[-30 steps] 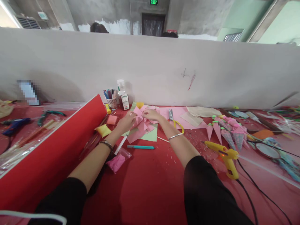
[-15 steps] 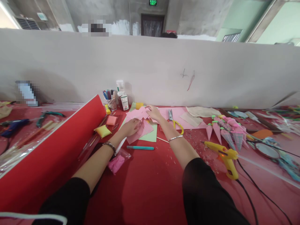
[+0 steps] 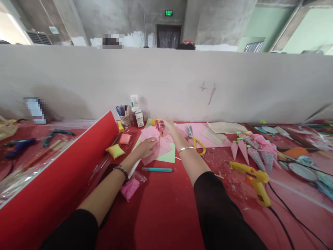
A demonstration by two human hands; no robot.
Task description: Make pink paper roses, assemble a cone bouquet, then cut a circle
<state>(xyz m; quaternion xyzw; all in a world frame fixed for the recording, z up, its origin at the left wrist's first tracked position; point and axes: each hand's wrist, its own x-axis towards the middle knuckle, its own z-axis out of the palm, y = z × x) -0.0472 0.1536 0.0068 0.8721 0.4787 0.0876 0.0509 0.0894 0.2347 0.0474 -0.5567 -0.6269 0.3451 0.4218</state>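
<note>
My left hand (image 3: pixel 147 145) lies flat on a pile of pink paper pieces (image 3: pixel 161 147) that rests on a light green sheet (image 3: pixel 168 157). Farther back, my right hand (image 3: pixel 168 126) has its fingers closed on a small folded pink paper piece (image 3: pixel 159 125) lifted just above the pile. Both arms reach forward over the red table (image 3: pixel 166 208). A teal pen (image 3: pixel 156 169) lies just in front of the pile.
A long red roll (image 3: pixel 54 173) runs along the left. Scissors with yellow handles (image 3: pixel 195 137), a yellow glue gun (image 3: pixel 253 177) with its black cord, pink paper cones (image 3: pixel 247 147), a pen cup (image 3: pixel 125 116) and a glue bottle (image 3: pixel 135 107) surround the pile. A grey partition wall stands behind.
My right hand moved back and left and picked a small pink piece off the pile. My left hand dropped from holding the papers to pressing on them. The camera tilted slightly up.
</note>
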